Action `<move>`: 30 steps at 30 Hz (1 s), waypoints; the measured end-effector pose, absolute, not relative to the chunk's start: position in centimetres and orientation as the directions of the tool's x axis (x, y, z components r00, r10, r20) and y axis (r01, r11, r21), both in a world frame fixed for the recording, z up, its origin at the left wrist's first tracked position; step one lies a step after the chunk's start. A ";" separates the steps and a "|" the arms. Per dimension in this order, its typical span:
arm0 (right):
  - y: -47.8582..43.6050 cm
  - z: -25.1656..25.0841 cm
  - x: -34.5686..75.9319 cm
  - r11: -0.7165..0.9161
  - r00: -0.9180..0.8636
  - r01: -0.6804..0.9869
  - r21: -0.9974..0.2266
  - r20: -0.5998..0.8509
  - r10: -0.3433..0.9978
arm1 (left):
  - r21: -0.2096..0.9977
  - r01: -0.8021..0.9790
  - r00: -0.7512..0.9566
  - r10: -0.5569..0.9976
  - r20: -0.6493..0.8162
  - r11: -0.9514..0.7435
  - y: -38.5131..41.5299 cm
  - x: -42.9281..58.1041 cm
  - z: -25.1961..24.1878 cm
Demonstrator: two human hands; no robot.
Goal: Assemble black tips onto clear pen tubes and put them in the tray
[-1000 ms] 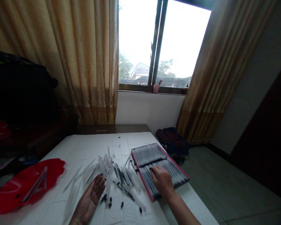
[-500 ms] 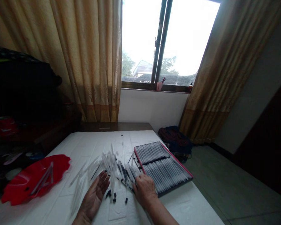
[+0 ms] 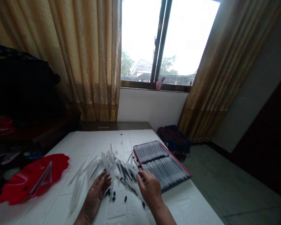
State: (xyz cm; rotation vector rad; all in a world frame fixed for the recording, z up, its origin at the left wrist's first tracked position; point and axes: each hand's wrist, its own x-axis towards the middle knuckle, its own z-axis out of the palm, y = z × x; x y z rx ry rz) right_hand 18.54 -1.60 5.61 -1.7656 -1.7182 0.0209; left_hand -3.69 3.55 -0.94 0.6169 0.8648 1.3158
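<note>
A loose heap of clear pen barrels (image 3: pixel 107 161) and dark, thin pen parts (image 3: pixel 126 170) lies on the white table between my hands. My left hand (image 3: pixel 97 190) is open at the heap's near left side, palm inward and fingers loosely curved. At its right side, my right hand (image 3: pixel 151 186) has thumb and fingers drawn together; anything they hold is hidden. Small black caps (image 3: pixel 114 197) are scattered in front of the heap, and another black cap (image 3: pixel 143 204) lies by my right wrist. Just beyond my right hand is a red-edged tray (image 3: pixel 178 156) with two rows of clear pens.
A red scalloped dish (image 3: pixel 58 161) with a few clear barrels stands at the table's left. Dark clutter (image 3: pixel 21 90) fills the far left. Beyond the right table edge, a dark cloth bundle (image 3: pixel 173 137) sits near the floor. Curtains (image 3: pixel 96 62) flank the window.
My right hand has lifted slightly away from the heap and turned, uncovering a black cap near the wrist. My left hand has barely moved. The camera view has shifted slightly.
</note>
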 end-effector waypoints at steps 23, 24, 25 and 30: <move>-1.8 1.9 16.8 0.054 0.067 0.894 -0.445 0.251 0.966 | 0.305 0.815 0.063 0.598 0.799 -0.493 3.2 -3.4 -3.9; -1.9 1.8 16.8 0.032 0.066 0.918 -0.396 0.233 0.970 | 0.325 0.813 0.052 0.616 0.786 -0.483 3.3 -3.5 -4.1; -1.9 1.7 16.6 0.017 0.065 0.934 -0.357 0.217 0.974 | 0.342 0.809 0.048 0.633 0.773 -0.479 3.3 -3.6 -4.3; -1.6 1.8 15.9 -0.021 0.065 0.969 -0.246 0.174 0.983 | 0.348 0.788 0.079 0.645 0.760 -0.507 3.4 -3.6 -4.6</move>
